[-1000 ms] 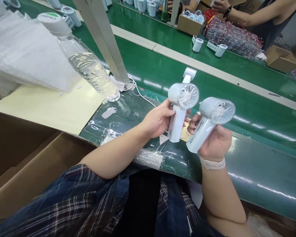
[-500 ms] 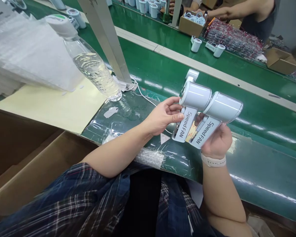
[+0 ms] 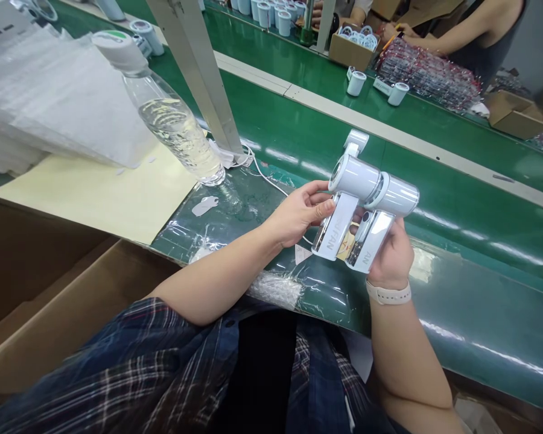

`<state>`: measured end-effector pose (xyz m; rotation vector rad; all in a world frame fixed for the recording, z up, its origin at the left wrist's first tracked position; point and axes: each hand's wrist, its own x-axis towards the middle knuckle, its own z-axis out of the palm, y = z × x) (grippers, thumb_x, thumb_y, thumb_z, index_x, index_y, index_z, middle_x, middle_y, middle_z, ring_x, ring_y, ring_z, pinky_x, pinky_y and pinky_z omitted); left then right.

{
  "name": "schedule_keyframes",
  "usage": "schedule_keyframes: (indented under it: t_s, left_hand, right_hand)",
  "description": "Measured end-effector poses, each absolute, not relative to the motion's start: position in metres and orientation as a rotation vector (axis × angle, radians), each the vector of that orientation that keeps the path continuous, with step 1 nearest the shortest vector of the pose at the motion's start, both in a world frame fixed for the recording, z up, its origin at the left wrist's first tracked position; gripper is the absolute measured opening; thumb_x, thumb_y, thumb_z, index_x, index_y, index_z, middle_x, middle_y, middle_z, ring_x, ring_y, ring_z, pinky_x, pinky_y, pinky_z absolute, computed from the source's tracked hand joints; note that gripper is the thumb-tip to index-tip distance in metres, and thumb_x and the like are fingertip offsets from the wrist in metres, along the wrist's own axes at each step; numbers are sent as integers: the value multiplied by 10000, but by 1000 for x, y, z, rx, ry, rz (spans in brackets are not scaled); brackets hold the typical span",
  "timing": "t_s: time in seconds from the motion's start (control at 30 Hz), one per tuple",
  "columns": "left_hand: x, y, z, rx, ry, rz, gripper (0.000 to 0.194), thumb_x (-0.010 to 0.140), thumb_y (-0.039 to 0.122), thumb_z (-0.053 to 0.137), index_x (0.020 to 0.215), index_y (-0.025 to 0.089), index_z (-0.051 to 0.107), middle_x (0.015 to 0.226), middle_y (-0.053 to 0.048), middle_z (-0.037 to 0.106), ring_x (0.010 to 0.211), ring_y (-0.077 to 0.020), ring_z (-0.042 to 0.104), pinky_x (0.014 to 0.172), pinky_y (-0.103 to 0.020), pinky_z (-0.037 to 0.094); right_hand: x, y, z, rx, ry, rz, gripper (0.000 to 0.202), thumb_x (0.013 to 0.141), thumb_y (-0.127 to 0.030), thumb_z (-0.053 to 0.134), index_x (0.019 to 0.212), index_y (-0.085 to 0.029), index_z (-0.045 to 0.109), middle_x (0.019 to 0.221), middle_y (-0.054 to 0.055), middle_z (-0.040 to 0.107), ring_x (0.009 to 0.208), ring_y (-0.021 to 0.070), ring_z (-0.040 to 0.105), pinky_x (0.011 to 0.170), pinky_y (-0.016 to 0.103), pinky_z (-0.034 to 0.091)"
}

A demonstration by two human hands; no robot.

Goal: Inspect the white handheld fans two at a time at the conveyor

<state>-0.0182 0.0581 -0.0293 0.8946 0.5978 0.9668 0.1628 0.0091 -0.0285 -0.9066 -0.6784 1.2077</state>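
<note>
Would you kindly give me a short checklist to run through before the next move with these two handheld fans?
1. Left hand has a grip on the left fan: ok.
2. Right hand has a grip on the right fan: ok.
3. Lettering readable in full on both handles: not ok, only part of it shows.
4. Fan heads clear of each other: cannot tell, they overlap in this view.
5. Blades undamaged: cannot tell, they are out of sight.
6. Bottle capped: ok.

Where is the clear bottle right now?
In the head view, the clear bottle is on the green bench, left of the left hand, between the yellow sheet and the foot of the metal post.
</note>
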Motion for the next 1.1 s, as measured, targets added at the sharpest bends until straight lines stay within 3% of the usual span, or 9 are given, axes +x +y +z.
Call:
schedule_keyframes:
  t_s: [0.23,0.33,0.47,0.6,0.73,0.83,0.97,1.1]
  left_hand:
    - [-18,58,-30,962,607,973,825,674,638,902,1308,189,626,1164,-115,759,914,-195,727,690,-264,550]
    - [-18,59,-30,1053,584,1004,722,750,563,880,1313,181,640,1202,-119,754,1041,-221,726,810,-305,577]
    - [-19,59,-32,1244,534,1097,566,812,426,848,1284,175,663,1249,-110,744,1157,-234,703,1024,-378,552]
    - [-21,58,-32,1520,518,1253,580,802,307,857,1332,217,640,1344,-101,709,1234,-254,681,1081,-406,530]
    - [-22,57,-31,1826,575,1548,367,901,293,777,1249,263,666,1397,-79,690,1376,-253,606,1176,-442,466]
    - [-21,59,-33,1979,558,1733,236,986,333,675,1213,272,648,1335,-65,726,1366,-242,622,1160,-473,489]
    - [-18,60,-33,2098,478,1914,236,1025,406,613,1217,269,620,1244,-57,762,1297,-231,678,1079,-461,565]
    - [-20,57,-30,2141,464,2011,181,1040,348,595,1195,259,623,1194,-50,776,1262,-209,699,1047,-421,596]
  right_hand:
    - [160,7,-22,-890,-634,1218,225,819,-287,610,1019,-271,712,871,9,780,796,221,756,645,370,618]
    - [160,8,-25,-875,-728,1131,279,823,-359,609,1067,-284,724,951,19,771,899,258,751,783,457,631]
    - [169,7,-33,-950,-945,938,353,771,-364,724,1114,-282,703,1007,25,746,1002,265,717,974,491,574]
    - [179,2,-30,-1055,-1298,598,595,691,-319,884,1233,-296,638,1185,39,711,1048,251,695,1000,470,566]
    - [179,-3,-21,-938,-1602,327,666,701,-358,924,1269,-332,579,1202,49,715,1110,292,714,992,526,585]
    - [179,-2,-19,-863,-1684,236,663,742,-416,900,1301,-354,548,1233,54,707,1157,319,714,971,567,600]
    - [182,-2,-18,-823,-1734,139,574,826,-419,822,1330,-346,556,1269,74,695,1155,326,711,927,569,611]
    - [185,-6,-16,-839,-1772,70,529,871,-421,767,1350,-361,550,1298,76,675,1158,328,699,939,583,598]
